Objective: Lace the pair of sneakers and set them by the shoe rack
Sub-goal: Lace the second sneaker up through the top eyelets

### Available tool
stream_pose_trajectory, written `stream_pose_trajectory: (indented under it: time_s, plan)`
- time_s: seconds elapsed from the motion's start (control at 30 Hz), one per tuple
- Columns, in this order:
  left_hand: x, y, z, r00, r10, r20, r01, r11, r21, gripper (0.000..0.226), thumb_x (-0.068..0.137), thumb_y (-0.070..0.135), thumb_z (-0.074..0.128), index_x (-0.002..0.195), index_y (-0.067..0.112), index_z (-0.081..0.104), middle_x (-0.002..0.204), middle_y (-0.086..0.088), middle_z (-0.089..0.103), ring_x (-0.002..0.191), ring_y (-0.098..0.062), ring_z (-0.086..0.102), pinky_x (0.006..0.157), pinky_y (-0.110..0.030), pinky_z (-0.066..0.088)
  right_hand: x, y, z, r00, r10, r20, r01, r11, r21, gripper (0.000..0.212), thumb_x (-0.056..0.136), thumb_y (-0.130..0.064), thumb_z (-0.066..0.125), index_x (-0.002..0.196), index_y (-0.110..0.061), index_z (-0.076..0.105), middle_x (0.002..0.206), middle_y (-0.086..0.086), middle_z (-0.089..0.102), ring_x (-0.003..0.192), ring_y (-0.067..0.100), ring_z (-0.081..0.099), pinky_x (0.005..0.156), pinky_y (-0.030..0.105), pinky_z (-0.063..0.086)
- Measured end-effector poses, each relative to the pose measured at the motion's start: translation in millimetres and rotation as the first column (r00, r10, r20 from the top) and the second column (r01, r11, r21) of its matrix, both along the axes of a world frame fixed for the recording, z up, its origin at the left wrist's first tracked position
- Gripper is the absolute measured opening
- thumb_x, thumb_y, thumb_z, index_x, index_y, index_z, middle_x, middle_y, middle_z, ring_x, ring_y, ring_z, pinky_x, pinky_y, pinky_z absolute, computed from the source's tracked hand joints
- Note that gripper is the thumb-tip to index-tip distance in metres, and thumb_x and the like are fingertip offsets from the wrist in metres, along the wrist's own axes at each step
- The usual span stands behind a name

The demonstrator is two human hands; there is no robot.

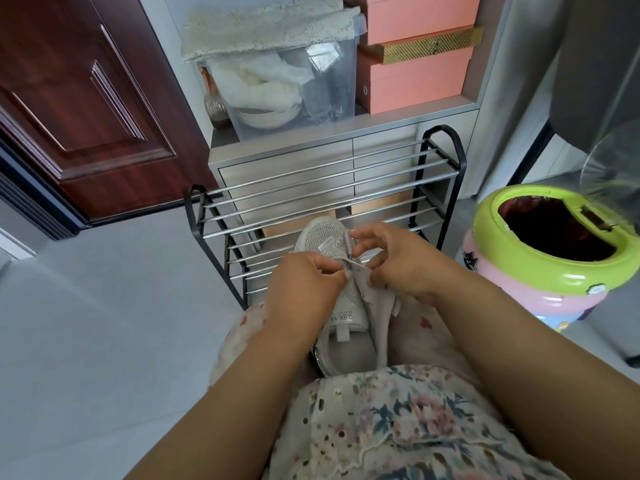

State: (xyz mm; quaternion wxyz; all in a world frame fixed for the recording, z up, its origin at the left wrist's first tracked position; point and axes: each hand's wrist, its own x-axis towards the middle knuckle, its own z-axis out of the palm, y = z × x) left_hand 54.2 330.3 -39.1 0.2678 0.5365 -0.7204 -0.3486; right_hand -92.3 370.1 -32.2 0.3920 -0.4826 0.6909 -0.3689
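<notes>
Sneaker (327, 271): pale grey, resting on the lap, toe toward 12 o'clock, just short of the shoe rack (325, 188).
Left hand (304, 289): at the sneaker's 9 o'clock edge, fingers curled, pinching the eyelet flap or lace; cannot tell which.
Right hand (398, 261): at the 3 o'clock edge, fingertips pinching the lace (353, 259) by the eyelets.
Bin (550, 258): green-rimmed, pink, on the floor at 3 o'clock of the rack.
Clear box (287, 84): on the counter at 12 o'clock, behind the rack.

— Where does the camera sit?
— On the person's head, looking forward and steeply down, close over the lap, with the shoe rack (322, 216) just ahead.
— Any second view?
— Only this one.
</notes>
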Motion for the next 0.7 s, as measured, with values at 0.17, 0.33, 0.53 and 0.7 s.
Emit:
stream_pose_trajectory:
  time_s: [0.17,0.33,0.53,0.7]
  plan:
    - [-6,-1,-8,0.999,-0.020,-0.033,0.020,1.000,0.010,0.003,0.075,0.029,0.077,0.075,0.026,0.075,0.073,0.010,0.070,0.073,-0.008,0.065,0.069,-0.026,0.051,-5,1,0,0.995,0.023,0.095,-0.024,1.000,0.009,0.069,0.068,0.023,0.056,0.126,-0.014,0.054,0.109,0.000,0.064,0.073,0.012,0.057,0.066,0.032,0.049]
    - [-5,-3,-12,0.998,-0.001,-0.063,0.002,1.000,0.010,0.001,0.077,0.026,0.076,0.078,0.025,0.076,0.074,0.010,0.071,0.074,-0.008,0.066,0.070,-0.025,0.051,-6,1,0,0.998,0.039,0.056,-0.040,0.999,0.015,0.064,0.070,0.022,0.057,0.122,-0.016,0.057,0.105,-0.003,0.067,0.070,0.008,0.058,0.065,0.028,0.050]
    - [-2,-4,-12,0.990,0.012,-0.140,-0.004,0.998,0.060,0.011,0.077,0.016,0.076,0.078,0.027,0.077,0.073,0.014,0.070,0.074,-0.009,0.068,0.072,-0.028,0.054,2,5,6,0.961,0.086,-0.263,-0.103,0.993,-0.055,0.050,0.075,0.008,0.056,0.116,-0.022,0.064,0.111,-0.008,0.065,0.080,0.005,0.060,0.074,0.020,0.050]
    - [0,-4,-12,0.987,0.021,-0.159,-0.011,0.998,0.065,0.011,0.076,0.017,0.077,0.077,0.028,0.076,0.070,0.017,0.068,0.073,-0.006,0.067,0.073,-0.029,0.055,5,5,7,0.952,0.072,-0.299,-0.087,0.996,-0.037,0.050,0.078,0.005,0.056,0.122,-0.020,0.060,0.112,-0.006,0.064,0.085,0.009,0.061,0.071,0.014,0.046]
